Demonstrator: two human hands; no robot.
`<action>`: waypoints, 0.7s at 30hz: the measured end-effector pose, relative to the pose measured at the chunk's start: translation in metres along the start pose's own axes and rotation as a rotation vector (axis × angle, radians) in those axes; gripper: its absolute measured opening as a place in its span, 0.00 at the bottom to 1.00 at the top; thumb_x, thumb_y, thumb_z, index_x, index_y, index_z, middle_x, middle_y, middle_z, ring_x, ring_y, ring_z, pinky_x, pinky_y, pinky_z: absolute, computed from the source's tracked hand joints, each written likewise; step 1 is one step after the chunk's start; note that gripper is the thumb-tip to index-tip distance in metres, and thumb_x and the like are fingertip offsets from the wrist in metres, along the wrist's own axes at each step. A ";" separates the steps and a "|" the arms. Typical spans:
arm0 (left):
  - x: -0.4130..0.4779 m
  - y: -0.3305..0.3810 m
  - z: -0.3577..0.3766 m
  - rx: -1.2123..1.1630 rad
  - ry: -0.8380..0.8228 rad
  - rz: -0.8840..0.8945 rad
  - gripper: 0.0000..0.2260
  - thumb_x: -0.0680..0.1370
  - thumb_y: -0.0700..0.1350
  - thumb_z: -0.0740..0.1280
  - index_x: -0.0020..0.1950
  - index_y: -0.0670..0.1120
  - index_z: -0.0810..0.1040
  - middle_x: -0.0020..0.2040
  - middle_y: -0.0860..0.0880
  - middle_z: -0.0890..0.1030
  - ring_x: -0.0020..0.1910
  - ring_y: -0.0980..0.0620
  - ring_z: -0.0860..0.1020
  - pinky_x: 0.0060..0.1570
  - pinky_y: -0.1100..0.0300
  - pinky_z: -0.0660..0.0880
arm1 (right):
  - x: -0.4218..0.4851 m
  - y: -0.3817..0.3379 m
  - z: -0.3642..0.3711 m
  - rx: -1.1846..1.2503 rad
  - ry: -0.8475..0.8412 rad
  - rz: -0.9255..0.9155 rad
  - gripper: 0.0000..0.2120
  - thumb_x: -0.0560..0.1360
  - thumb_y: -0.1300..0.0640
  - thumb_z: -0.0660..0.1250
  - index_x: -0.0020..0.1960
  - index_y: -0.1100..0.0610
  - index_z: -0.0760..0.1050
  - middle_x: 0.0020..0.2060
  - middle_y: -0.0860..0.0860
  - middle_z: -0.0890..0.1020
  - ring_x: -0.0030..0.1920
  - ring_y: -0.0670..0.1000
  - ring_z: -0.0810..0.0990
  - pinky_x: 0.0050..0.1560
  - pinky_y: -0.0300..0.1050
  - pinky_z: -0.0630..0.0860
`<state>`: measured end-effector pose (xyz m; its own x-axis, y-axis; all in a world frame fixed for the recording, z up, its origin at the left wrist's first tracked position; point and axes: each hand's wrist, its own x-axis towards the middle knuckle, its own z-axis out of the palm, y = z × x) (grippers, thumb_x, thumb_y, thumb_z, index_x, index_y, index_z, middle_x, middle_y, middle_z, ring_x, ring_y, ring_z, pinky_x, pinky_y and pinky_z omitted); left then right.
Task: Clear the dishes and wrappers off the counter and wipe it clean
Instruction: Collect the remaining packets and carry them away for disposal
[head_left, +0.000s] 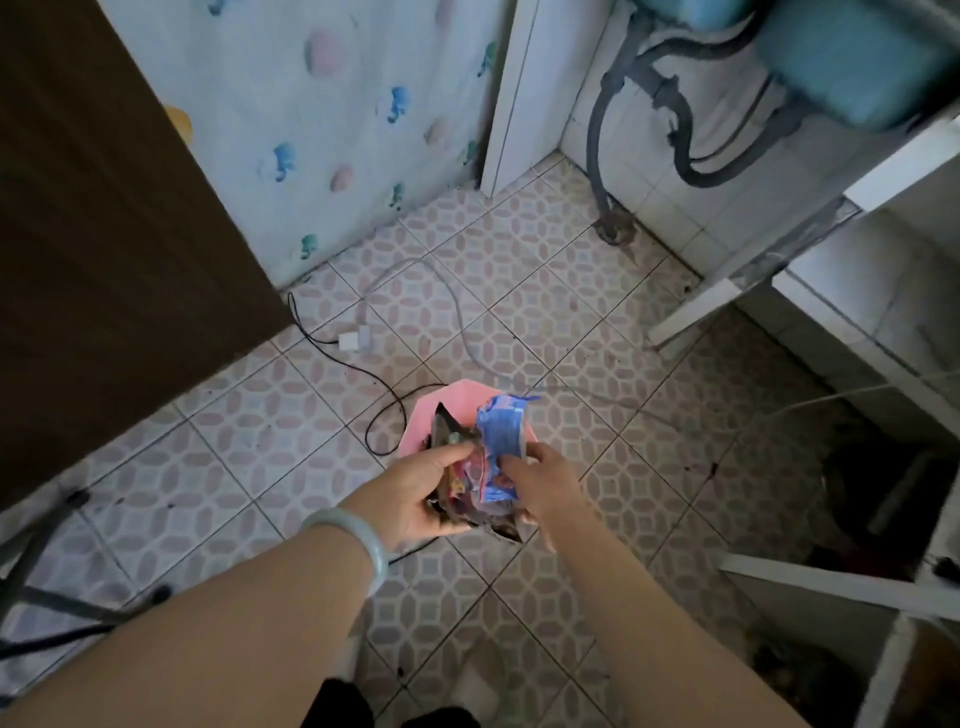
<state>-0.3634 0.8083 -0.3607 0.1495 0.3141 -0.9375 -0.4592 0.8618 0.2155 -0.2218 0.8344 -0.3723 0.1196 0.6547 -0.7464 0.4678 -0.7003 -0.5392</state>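
**Both hands on a bundle of wrappers above the floor**

The person looks straight down at a tiled floor (571, 312), with both forearms reaching forward into the middle of the view. The left hand (415, 499) wears a pale bracelet (358, 540) at the wrist. It is clenched round a crumpled bunch of dark wrappers (447, 428), thumb on top and fingers underneath. The right hand (545, 483) comes in from the other side and grips a blue wrapper (501, 431) between thumb and fingers. That wrapper stands up out of the same bundle, touching the dark ones.

Directly behind and under the wrappers shows a pink dish (452, 395) with an angular rim. It may be a plate held with the bundle or a small bin on the floor; the wrappers cover too much of it to tell. The wrappers and the pink dish are held out in front of the body (no surface lies under them, only tiles).

On the floor beyond the hands a black cable (363, 374) loops past the dish. A white charger plug (356, 340) lies further off, with a white cord (457, 312) curving away from it. A brown door (104, 208) fills the upper left, beside a wall covering printed with pastel figures (337, 130). Grey drain pipes (597, 156) run down to the floor at the upper right.
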 end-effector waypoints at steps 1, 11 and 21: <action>0.015 -0.001 -0.005 -0.003 0.009 -0.003 0.17 0.75 0.49 0.72 0.59 0.41 0.79 0.52 0.40 0.84 0.46 0.43 0.83 0.44 0.48 0.80 | 0.013 0.008 0.010 0.002 -0.002 0.008 0.17 0.68 0.52 0.69 0.55 0.55 0.77 0.43 0.55 0.83 0.40 0.56 0.81 0.35 0.43 0.71; 0.121 0.007 -0.034 0.041 0.016 -0.009 0.18 0.75 0.51 0.70 0.58 0.41 0.78 0.53 0.39 0.83 0.52 0.42 0.82 0.54 0.45 0.79 | 0.129 0.056 0.061 0.059 0.011 0.049 0.07 0.70 0.55 0.69 0.46 0.53 0.74 0.46 0.58 0.83 0.47 0.59 0.83 0.50 0.62 0.80; 0.174 0.018 -0.042 0.058 0.039 -0.028 0.16 0.75 0.48 0.71 0.57 0.40 0.77 0.49 0.39 0.81 0.50 0.42 0.81 0.50 0.46 0.80 | 0.178 0.074 0.080 0.187 -0.008 0.128 0.04 0.73 0.61 0.68 0.48 0.54 0.76 0.43 0.56 0.83 0.42 0.56 0.82 0.47 0.52 0.79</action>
<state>-0.3826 0.8619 -0.5318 0.1266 0.2751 -0.9530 -0.4036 0.8919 0.2038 -0.2360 0.8763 -0.5767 0.1604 0.5552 -0.8161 0.2785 -0.8187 -0.5022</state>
